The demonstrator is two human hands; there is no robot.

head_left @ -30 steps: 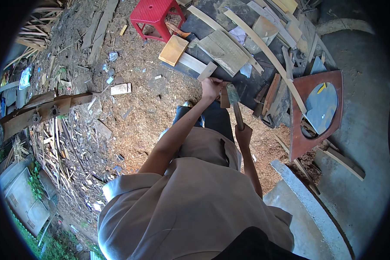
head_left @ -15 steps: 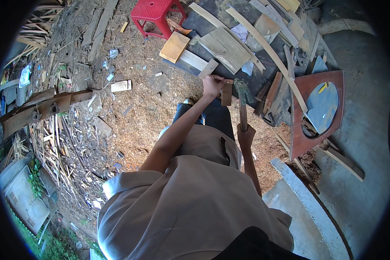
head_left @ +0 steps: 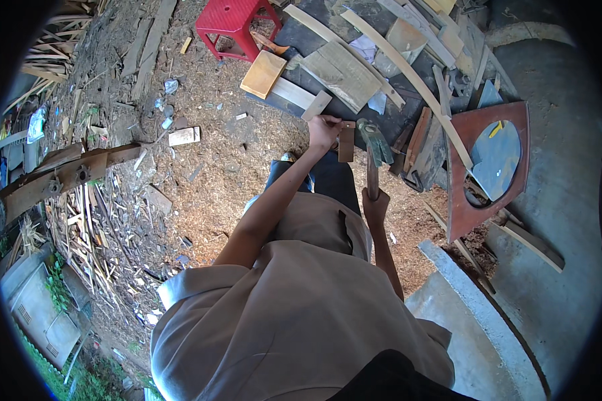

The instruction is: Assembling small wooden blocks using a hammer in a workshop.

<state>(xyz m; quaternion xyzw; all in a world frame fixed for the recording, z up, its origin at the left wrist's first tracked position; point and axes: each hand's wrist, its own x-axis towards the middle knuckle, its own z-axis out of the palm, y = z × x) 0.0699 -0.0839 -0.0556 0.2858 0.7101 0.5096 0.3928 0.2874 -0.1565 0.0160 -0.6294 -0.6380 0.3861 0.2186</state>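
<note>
Head view: a dark worktop is crowded right up to its near side, where the work is held out above the person's legs.
Left hand: fingertips are pinched on the upper end of a small brown wooden piece; whether it is supported from below cannot be told.
Right hand: fingers are wrapped around the handle of a hammer, whose greenish head is held just to the right of the brown piece.
Finger risk: the left fingertips could be struck by a swing off line, since little room is left between them and the hammer head.
Slip risk: the brown piece could be twisted loose by an off-centre knock, as it seems to be gripped at one end only.
Leg risk: the legs could be hit by a glancing or dropped hammer, being placed so near beneath it.
Pale block: it is set just beyond the left hand and could be nudged by careless knuckles.
Wood shavings: they are strewn underfoot, and a firm stance might be spoiled by sliding on them.
</note>
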